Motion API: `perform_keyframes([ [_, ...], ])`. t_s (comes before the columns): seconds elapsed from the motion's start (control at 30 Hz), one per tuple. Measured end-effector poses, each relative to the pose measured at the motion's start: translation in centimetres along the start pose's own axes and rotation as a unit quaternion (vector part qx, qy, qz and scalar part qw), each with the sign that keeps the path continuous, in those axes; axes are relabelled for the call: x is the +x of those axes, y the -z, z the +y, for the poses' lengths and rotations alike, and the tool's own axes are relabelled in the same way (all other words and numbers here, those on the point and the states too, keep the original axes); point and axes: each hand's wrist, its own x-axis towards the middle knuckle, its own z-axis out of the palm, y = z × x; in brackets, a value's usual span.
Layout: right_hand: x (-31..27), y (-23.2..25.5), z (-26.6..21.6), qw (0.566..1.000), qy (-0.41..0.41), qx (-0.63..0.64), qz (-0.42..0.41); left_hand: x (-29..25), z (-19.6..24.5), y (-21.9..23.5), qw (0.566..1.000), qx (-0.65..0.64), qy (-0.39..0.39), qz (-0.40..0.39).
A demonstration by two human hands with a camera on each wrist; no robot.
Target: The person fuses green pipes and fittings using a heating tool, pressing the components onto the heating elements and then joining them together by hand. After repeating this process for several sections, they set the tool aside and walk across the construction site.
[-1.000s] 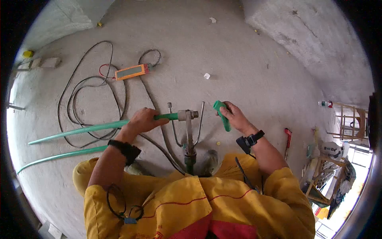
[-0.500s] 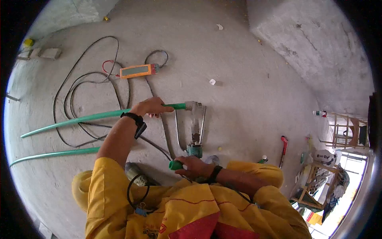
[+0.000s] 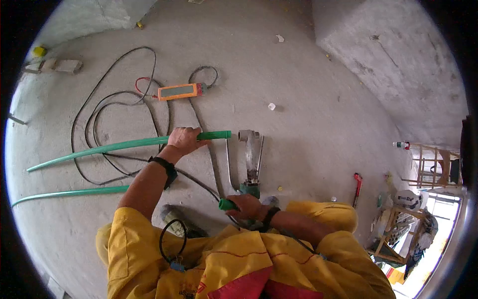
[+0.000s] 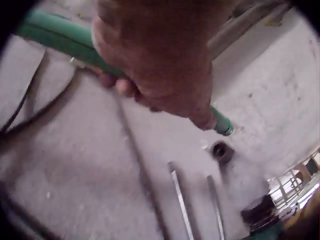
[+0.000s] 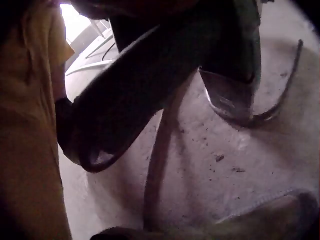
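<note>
My left hand [image 3: 184, 140] grips a long green plastic pipe [image 3: 124, 145] close to its end. In the head view the pipe's end lies just left of the grey round socket [image 3: 245, 135] on a pipe welder's upright metal plate [image 3: 251, 158], with a small gap between. In the left wrist view, fingers wrap the pipe [image 4: 60, 37], its end past the thumb. My right hand [image 3: 246, 207] is low beside the welder's green body [image 3: 250, 189], holding a green pipe fitting [image 3: 227, 204] whose rounded end sticks out leftward. I cannot tell whether it also grips the welder.
Behind the left hand, an orange meter [image 3: 178, 91] lies among black cable loops [image 3: 89, 117]. A second green pipe [image 3: 74, 194] runs along the floor at left. On the right are a red-handled tool [image 3: 357, 189] and a wooden rack [image 3: 393, 239]. Bent metal stand legs [image 3: 229, 167] flank the welder's plate.
The pipe's end has come out of the socket, leftward, in the left hand. The right hand came down from the right with the green fitting to the welder's base.
</note>
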Motion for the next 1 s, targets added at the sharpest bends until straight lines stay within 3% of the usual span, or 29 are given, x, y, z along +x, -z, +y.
perform_keyframes([
  [0.1, 0.0, -0.8, 0.1, 0.996, 0.028, -0.01, 0.084, -0.9, 1.0, 6.0, 0.999, -0.003, -0.036, -0.012],
  [0.17, 0.4, 0.5, -1.1, 0.983, -0.016, 0.098, 0.155, -2.4, 2.5, 12.4, 0.998, -0.004, -0.06, 0.002],
  [0.2, 0.5, 2.2, -2.1, 0.983, -0.004, 0.094, 0.158, -3.9, 3.6, 15.9, 0.996, -0.037, -0.08, -0.005],
  [0.27, 0.5, 7.3, -5.1, 0.943, -0.027, 0.203, 0.264, -7.7, 5.3, 21.7, 0.99, -0.084, -0.115, -0.012],
  [0.33, 0.1, 11.6, -7.6, 0.873, 0.075, 0.33, 0.35, -11.9, 6.7, 25.4, 0.988, -0.098, -0.12, -0.011],
  [0.37, -0.9, 14.0, -8.9, 0.883, 0.082, 0.328, 0.325, -14.0, 7.5, 26.5, 0.986, -0.111, -0.118, -0.033],
  [0.43, -3.4, 17.0, -11.2, 0.895, 0.082, 0.332, 0.286, -17.2, 8.2, 25.9, 0.983, -0.135, -0.105, -0.062],
  [0.5, -5.5, 18.2, -13.7, 0.952, 0.155, 0.141, 0.222, -19.5, 7.9, 23.7, 0.981, -0.135, -0.133, -0.049],
  [0.53, -6.3, 18.3, -15.1, 0.97, 0.141, 0.094, 0.174, -20.2, 7.5, 22.4, 0.98, -0.146, -0.107, -0.087],
  [0.67, -6.8, 14.8, -15.6, 0.983, 0.1, 0.076, 0.133, -20.0, 7.9, 21.7, 0.984, -0.132, -0.09, -0.079],
  [1.0, -6.2, 14.1, -17.1, 0.987, 0.086, 0.067, 0.12, -18.7, 7.1, 21.4, 0.983, -0.129, -0.116, -0.054],
])
